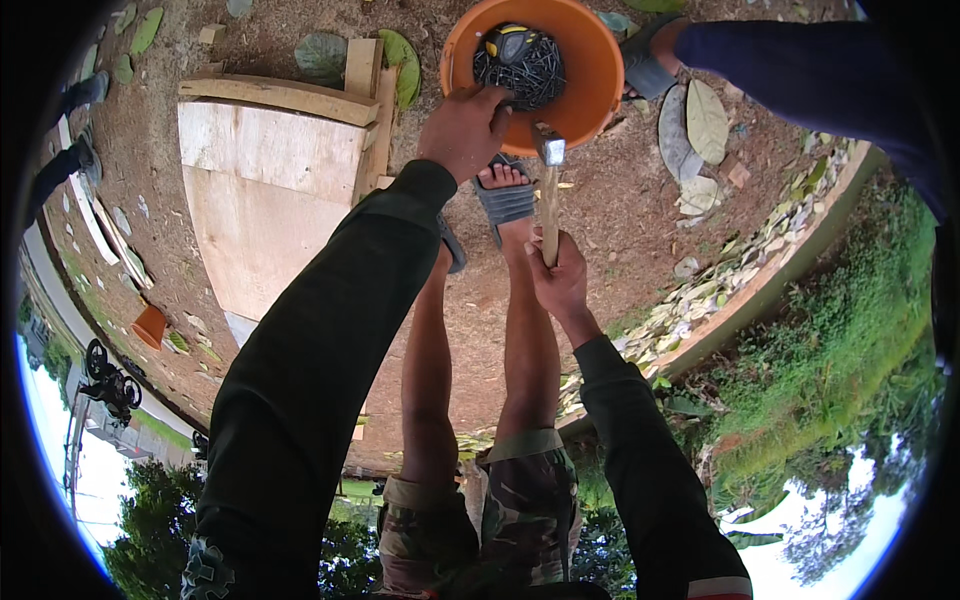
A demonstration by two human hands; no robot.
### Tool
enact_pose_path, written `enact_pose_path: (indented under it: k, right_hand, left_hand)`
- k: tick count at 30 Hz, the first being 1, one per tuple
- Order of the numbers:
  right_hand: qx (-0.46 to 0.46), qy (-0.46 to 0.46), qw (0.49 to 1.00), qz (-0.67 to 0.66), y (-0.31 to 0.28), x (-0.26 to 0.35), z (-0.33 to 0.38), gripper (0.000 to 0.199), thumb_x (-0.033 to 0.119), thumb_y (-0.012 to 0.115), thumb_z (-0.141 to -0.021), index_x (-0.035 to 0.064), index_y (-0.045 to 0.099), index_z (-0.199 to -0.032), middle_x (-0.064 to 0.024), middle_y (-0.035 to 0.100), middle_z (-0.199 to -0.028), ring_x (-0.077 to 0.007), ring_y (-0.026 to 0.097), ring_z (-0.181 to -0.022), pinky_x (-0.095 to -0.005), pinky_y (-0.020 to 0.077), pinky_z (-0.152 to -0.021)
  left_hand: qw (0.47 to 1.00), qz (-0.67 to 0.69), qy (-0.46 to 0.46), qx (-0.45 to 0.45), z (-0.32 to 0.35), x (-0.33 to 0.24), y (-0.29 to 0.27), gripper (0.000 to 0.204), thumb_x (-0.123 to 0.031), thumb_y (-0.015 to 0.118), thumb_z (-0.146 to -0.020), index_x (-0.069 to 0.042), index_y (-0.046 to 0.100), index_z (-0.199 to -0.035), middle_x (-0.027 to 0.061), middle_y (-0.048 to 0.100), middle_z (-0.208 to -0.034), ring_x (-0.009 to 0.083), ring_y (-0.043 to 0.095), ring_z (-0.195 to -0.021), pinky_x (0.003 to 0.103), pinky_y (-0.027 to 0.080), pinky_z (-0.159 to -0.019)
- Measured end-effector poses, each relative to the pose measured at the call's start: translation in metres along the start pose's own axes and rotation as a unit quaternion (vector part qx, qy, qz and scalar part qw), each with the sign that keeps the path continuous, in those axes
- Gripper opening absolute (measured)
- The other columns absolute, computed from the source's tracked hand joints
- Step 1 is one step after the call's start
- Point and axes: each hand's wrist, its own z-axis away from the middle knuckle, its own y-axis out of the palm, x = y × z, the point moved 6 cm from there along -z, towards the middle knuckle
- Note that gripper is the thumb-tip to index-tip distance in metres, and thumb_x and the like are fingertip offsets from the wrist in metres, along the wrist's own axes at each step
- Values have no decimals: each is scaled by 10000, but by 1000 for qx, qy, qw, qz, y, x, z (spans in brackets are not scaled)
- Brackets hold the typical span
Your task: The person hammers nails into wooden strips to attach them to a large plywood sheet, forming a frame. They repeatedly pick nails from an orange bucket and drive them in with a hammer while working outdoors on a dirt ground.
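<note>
Dark-clad feet (95, 88) of another person stand at the upper left edge of the frame, above a small orange container (149, 326) on the ground and a parked motorcycle (112, 388) at lower left. Toward the upper middle, a pale wooden panel (270, 190) edged with rough lumber lies on brown soil. Just right of it, a worker's left hand (462, 135) reaches over the near rim of an orange bucket (597, 75) at top centre, fingers bent at the heap of dark nails (540, 78) inside; whether that grip pinches a nail cannot be told. A black-and-yellow object (510, 42) rests on the nails. Below the bucket, the worker's right hand (565, 275) wraps its grip around the wooden handle of a hammer (550, 200), metal head up near the rim. A second person's dark trouser leg (800, 75) crosses the upper right.
</note>
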Motion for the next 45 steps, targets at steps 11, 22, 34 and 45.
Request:
enact_pose_path:
  k: [11,22,34,45]
  right_hand:
    - [-220,73,933,-276,-41,-52,-98,301,117,711,-944,-55,582,-1155,-79,669,-946,-104,634,-843,-238,503,-688]
    - [-213,39,901,-377,-19,-39,-169,363,-53,754,-822,13,557,-1119,-69,667,-999,-136,645,-791,-263,517,-631]
    - [-245,86,960,-104,-115,-40,-192,283,110,763,-819,-32,590,-993,-101,676,-883,-151,610,-702,-312,489,-625]
    - [-166,40,981,-91,-99,39,-89,281,243,644,-993,10,502,-1061,-94,688,-935,-112,632,-680,-248,522,-589]
  left_hand:
    - [941,-292,22,172,-99,34,138,286,-19,689,-788,-79,689,-1068,106,662,-1112,325,675,-1035,448,583,-836]
    - [920,-361,98,118,-87,32,142,314,-118,787,-696,-140,704,-999,20,621,-1048,214,612,-1043,395,465,-845]
    - [956,153,-204,-147,53,20,-10,147,-140,526,-1003,-29,515,-1099,188,608,-864,376,614,-815,481,477,-743]
    - [902,-44,-394,-171,165,194,-127,346,-282,648,-918,40,524,-946,227,622,-885,403,609,-833,479,482,-769]
